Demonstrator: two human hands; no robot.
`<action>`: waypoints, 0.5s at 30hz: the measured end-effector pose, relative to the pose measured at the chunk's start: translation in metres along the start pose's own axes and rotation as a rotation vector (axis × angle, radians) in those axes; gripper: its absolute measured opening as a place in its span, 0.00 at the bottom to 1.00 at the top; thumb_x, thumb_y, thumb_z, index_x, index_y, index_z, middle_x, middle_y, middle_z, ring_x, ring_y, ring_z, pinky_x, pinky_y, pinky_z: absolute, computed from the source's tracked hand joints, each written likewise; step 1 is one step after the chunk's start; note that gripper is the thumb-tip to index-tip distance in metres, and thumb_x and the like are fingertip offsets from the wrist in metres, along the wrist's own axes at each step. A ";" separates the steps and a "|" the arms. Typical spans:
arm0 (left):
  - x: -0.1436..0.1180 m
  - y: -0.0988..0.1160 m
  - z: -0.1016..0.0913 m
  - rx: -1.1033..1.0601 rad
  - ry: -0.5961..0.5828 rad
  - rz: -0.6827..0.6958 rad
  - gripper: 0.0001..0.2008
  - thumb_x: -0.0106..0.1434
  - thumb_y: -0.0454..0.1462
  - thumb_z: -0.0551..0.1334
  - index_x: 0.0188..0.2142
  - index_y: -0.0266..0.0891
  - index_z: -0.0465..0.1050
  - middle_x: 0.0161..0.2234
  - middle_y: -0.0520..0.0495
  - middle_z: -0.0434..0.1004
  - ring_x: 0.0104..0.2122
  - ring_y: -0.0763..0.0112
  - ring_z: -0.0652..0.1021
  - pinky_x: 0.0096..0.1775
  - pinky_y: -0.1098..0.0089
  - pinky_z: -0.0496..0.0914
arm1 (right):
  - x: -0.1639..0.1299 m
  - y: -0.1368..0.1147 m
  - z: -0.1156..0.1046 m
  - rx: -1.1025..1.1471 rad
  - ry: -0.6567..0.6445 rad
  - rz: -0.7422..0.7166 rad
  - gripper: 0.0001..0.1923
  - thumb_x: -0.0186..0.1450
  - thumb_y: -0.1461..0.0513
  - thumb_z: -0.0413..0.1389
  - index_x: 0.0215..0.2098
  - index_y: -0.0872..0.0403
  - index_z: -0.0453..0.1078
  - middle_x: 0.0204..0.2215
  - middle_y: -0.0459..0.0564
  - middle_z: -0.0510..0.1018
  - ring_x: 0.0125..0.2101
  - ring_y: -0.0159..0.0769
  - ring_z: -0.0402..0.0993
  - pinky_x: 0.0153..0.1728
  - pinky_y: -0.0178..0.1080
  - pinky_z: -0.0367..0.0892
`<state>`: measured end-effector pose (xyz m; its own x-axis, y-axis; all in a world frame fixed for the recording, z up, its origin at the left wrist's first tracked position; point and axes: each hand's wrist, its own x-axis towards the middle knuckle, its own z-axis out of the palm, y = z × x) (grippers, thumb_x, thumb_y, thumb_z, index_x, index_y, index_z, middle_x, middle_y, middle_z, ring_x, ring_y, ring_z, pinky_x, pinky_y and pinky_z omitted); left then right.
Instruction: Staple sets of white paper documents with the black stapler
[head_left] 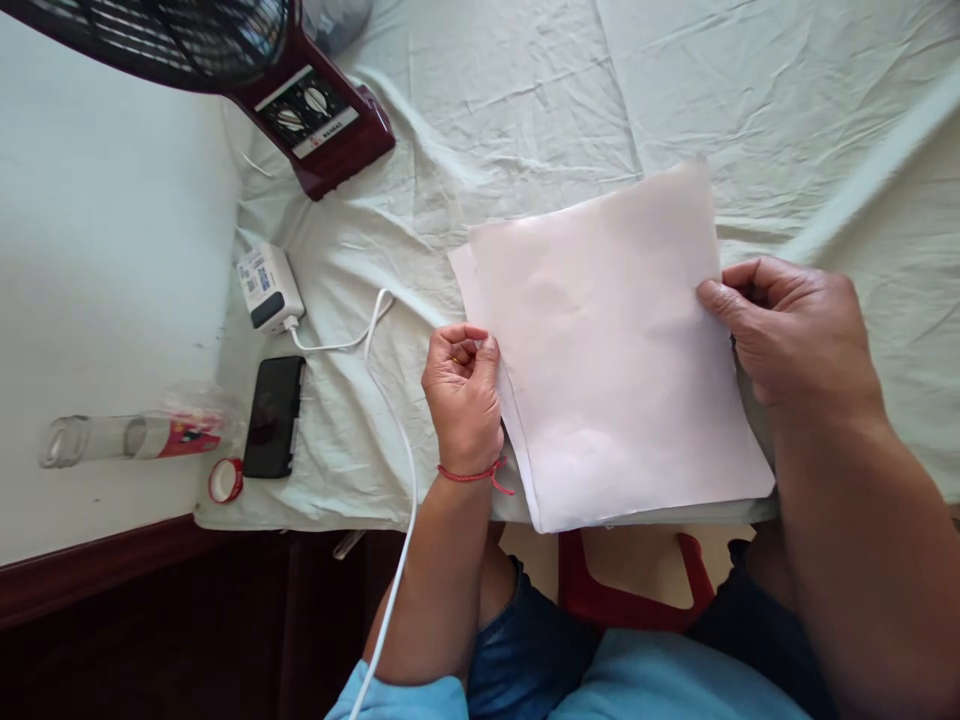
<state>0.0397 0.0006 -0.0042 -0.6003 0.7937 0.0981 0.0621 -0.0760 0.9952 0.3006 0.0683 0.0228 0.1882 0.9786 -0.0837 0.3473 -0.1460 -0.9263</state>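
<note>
Two sets of fingers (766, 270) pinch the paper sheets (607, 350) above the worktop's (525, 130) 6 o'clock edge: left hand (465, 395) at 9 o'clock, right hand (802, 335) at 3. Apparent step: steadying; next move likely needs even grip.

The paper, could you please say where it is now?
In the head view, the paper is right of centre, between the left hand and right hand, over the near edge of the table.

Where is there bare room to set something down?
Bare cloth lies beyond the paper, right of the fan, and right of the right hand. The left is crowded: box, phone, red ring, bottle, then cable beside the left hand.
</note>
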 end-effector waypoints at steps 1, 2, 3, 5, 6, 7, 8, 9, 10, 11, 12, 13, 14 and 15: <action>0.000 0.000 0.000 0.001 -0.009 -0.017 0.10 0.61 0.38 0.77 0.37 0.41 0.78 0.30 0.55 0.74 0.31 0.77 0.74 0.37 0.77 0.70 | 0.000 0.000 0.000 -0.001 -0.004 -0.007 0.07 0.62 0.58 0.66 0.32 0.54 0.82 0.25 0.42 0.75 0.27 0.26 0.64 0.29 0.36 0.57; -0.001 0.000 0.000 -0.007 -0.017 -0.042 0.10 0.62 0.39 0.76 0.38 0.41 0.79 0.32 0.54 0.77 0.33 0.76 0.76 0.39 0.76 0.71 | -0.001 -0.001 0.000 0.000 -0.008 -0.012 0.07 0.62 0.58 0.66 0.33 0.54 0.82 0.26 0.42 0.75 0.27 0.26 0.65 0.29 0.36 0.57; -0.001 0.001 0.001 -0.022 -0.027 -0.070 0.10 0.62 0.41 0.76 0.39 0.41 0.80 0.34 0.53 0.79 0.35 0.75 0.78 0.41 0.74 0.73 | -0.001 -0.001 0.000 0.003 -0.011 -0.016 0.07 0.63 0.58 0.66 0.33 0.53 0.82 0.26 0.42 0.76 0.28 0.26 0.65 0.30 0.36 0.57; -0.002 0.003 0.002 -0.068 -0.034 -0.110 0.13 0.64 0.46 0.76 0.38 0.41 0.80 0.36 0.51 0.81 0.36 0.73 0.79 0.42 0.72 0.74 | -0.001 0.000 0.000 0.011 -0.012 -0.017 0.07 0.63 0.57 0.66 0.33 0.53 0.82 0.27 0.42 0.76 0.29 0.26 0.66 0.30 0.36 0.58; -0.003 0.005 0.003 -0.096 -0.031 -0.120 0.15 0.65 0.49 0.75 0.37 0.41 0.80 0.35 0.51 0.81 0.35 0.73 0.79 0.41 0.72 0.74 | -0.001 0.000 0.000 0.015 -0.014 -0.015 0.07 0.63 0.57 0.66 0.33 0.53 0.82 0.27 0.43 0.76 0.29 0.27 0.66 0.31 0.36 0.58; -0.004 0.006 0.004 -0.123 -0.027 -0.123 0.17 0.65 0.51 0.75 0.35 0.41 0.80 0.34 0.51 0.80 0.34 0.73 0.78 0.40 0.72 0.74 | -0.001 0.000 0.000 0.020 -0.015 -0.013 0.07 0.63 0.57 0.66 0.33 0.53 0.82 0.27 0.43 0.76 0.29 0.27 0.66 0.31 0.36 0.58; -0.005 0.007 0.004 -0.146 -0.021 -0.124 0.19 0.65 0.54 0.74 0.34 0.41 0.80 0.32 0.51 0.79 0.33 0.73 0.78 0.39 0.72 0.74 | -0.001 0.001 0.000 0.025 -0.014 -0.012 0.07 0.63 0.57 0.66 0.33 0.53 0.82 0.27 0.43 0.76 0.29 0.27 0.66 0.31 0.36 0.58; -0.005 0.008 0.005 -0.160 -0.018 -0.127 0.21 0.65 0.56 0.74 0.33 0.41 0.80 0.31 0.51 0.79 0.32 0.73 0.78 0.39 0.72 0.74 | -0.001 0.001 0.001 0.026 -0.015 -0.014 0.07 0.63 0.57 0.66 0.33 0.53 0.82 0.27 0.43 0.76 0.29 0.27 0.66 0.31 0.36 0.58; -0.005 0.009 0.005 -0.165 -0.021 -0.132 0.22 0.64 0.57 0.74 0.33 0.41 0.81 0.31 0.51 0.79 0.32 0.73 0.78 0.39 0.71 0.74 | -0.001 0.001 0.001 0.025 -0.014 -0.016 0.07 0.63 0.57 0.66 0.33 0.53 0.81 0.27 0.43 0.76 0.29 0.27 0.65 0.31 0.36 0.58; -0.005 0.008 0.005 -0.159 -0.025 -0.135 0.22 0.63 0.57 0.76 0.34 0.41 0.82 0.31 0.51 0.79 0.33 0.73 0.78 0.39 0.71 0.74 | -0.001 0.001 0.001 0.024 -0.013 -0.018 0.07 0.63 0.57 0.66 0.33 0.53 0.81 0.27 0.43 0.76 0.29 0.28 0.65 0.31 0.36 0.58; -0.005 0.008 0.004 -0.144 -0.024 -0.134 0.21 0.60 0.56 0.78 0.34 0.41 0.83 0.31 0.51 0.80 0.33 0.72 0.78 0.40 0.70 0.75 | -0.001 0.001 0.001 0.025 -0.011 -0.019 0.07 0.63 0.57 0.66 0.33 0.53 0.81 0.27 0.43 0.75 0.29 0.28 0.65 0.31 0.37 0.58; -0.004 0.007 0.004 -0.119 -0.019 -0.126 0.20 0.57 0.54 0.80 0.35 0.41 0.83 0.32 0.52 0.80 0.34 0.72 0.79 0.41 0.70 0.75 | -0.001 0.001 0.002 0.027 -0.011 -0.018 0.07 0.63 0.57 0.66 0.33 0.53 0.81 0.27 0.43 0.75 0.29 0.28 0.65 0.31 0.37 0.58; -0.003 0.006 0.003 -0.087 -0.008 -0.112 0.20 0.54 0.51 0.82 0.35 0.41 0.84 0.32 0.52 0.81 0.35 0.72 0.79 0.42 0.70 0.75 | -0.001 0.001 0.002 0.029 -0.013 -0.017 0.07 0.63 0.57 0.66 0.32 0.53 0.81 0.27 0.42 0.75 0.29 0.28 0.65 0.31 0.37 0.58; -0.003 0.004 0.002 -0.054 0.005 -0.095 0.20 0.52 0.49 0.84 0.35 0.41 0.84 0.32 0.52 0.81 0.35 0.72 0.79 0.43 0.70 0.75 | -0.002 0.001 0.002 0.031 -0.017 -0.017 0.07 0.63 0.57 0.66 0.32 0.53 0.81 0.26 0.42 0.75 0.29 0.27 0.65 0.31 0.36 0.58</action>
<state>0.0433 -0.0005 0.0000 -0.6054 0.7960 0.0027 -0.0386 -0.0328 0.9987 0.2986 0.0669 0.0209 0.1666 0.9832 -0.0742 0.3213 -0.1253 -0.9387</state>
